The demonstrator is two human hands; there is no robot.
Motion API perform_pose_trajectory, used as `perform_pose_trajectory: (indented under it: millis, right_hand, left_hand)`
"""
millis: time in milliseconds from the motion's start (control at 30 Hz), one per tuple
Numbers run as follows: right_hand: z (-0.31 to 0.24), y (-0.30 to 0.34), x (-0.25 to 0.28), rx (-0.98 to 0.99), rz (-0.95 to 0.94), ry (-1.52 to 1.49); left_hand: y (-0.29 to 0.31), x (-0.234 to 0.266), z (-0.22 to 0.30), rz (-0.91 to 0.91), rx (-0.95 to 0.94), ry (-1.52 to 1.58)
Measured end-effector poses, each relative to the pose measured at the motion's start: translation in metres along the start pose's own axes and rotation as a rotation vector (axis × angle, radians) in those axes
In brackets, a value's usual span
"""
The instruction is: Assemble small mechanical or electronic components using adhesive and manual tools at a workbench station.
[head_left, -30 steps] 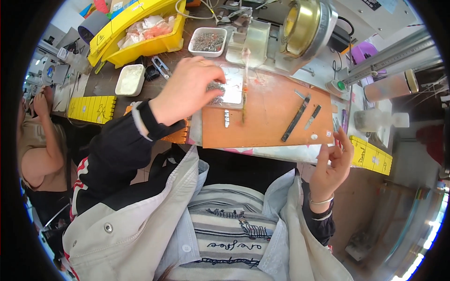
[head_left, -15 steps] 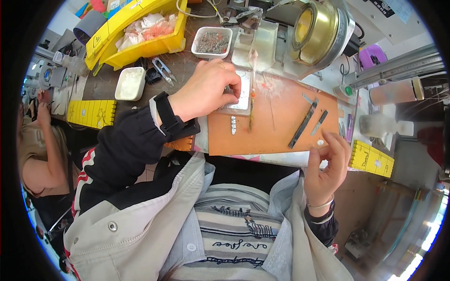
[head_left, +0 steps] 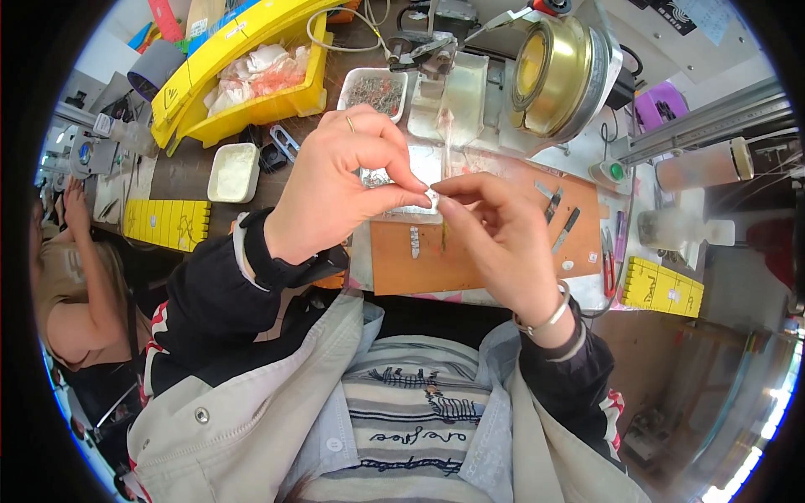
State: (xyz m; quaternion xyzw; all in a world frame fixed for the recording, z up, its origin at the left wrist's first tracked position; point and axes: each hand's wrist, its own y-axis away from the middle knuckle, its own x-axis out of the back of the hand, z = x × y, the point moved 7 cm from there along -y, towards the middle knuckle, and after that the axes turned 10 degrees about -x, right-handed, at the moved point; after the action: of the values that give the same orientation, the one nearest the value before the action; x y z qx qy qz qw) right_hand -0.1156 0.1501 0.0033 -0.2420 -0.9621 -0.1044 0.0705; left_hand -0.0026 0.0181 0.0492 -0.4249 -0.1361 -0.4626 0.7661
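A small, shiny silver-white piece (head_left: pixel 432 198), its exact kind too small to make out, is pinched between the fingertips of both hands. My left hand (head_left: pixel 340 180) grips it from the left with thumb and forefinger. From the right, the thumb and forefinger of my right hand (head_left: pixel 495 239) close on its other side. Beneath the hands lies a shallow clear tray (head_left: pixel 426 168) with small silver bits, partly hidden. A short segmented metal strip (head_left: pixel 415 242) rests on the orange-brown work mat (head_left: pixel 390 272). Dark flat files or blades (head_left: pixel 567 228) lie toward the mat's right.
White tubs (head_left: pixel 234 173) and a tub of metal bits (head_left: pixel 375 90) stand at left and back. A yellow bin (head_left: pixel 293 109) sits back left, a brass-coloured round machine part (head_left: pixel 541 63) back right. Red-handled pliers (head_left: pixel 609 272) lie at right. Another person (head_left: pixel 84 285) sits far left.
My right hand has moved left and up from the mat's right edge to meet my left hand. The left hand has lifted from the tray, and both now pinch the small piece.
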Motion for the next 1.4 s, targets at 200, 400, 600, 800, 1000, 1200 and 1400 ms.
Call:
perform_pose_trajectory:
  millis: [200,400,600,800,1000,1200,1400]
  right_hand:
    - [0.007,-0.019,-0.013,-0.072,-0.026,-0.081]
    - [0.018,-0.026,-0.016,-0.113,-0.063,-0.161]
    - [0.02,-0.032,-0.022,-0.227,-0.11,-0.228]
    - [0.01,-0.033,-0.021,0.152,0.053,0.541]
    - [-0.016,-0.022,-0.026,0.429,0.191,0.725]
    - [-0.032,-0.03,-0.024,0.194,0.118,0.326]
    - [-0.016,-0.032,-0.016,0.293,0.124,0.591]
  left_hand:
    - [0.0,-0.001,-0.009,-0.017,-0.007,-0.017]
    - [-0.003,0.005,0.001,0.048,-0.066,-0.182]
    - [-0.002,0.004,-0.007,-0.033,-0.061,-0.119]
    - [-0.007,0.018,-0.007,-0.022,0.017,-0.22]
    - [0.002,0.021,-0.027,0.012,0.249,0.173]
    - [-0.002,0.016,-0.018,-0.051,0.245,0.21]
    - [-0.013,0.061,-0.005,0.244,0.043,0.112]
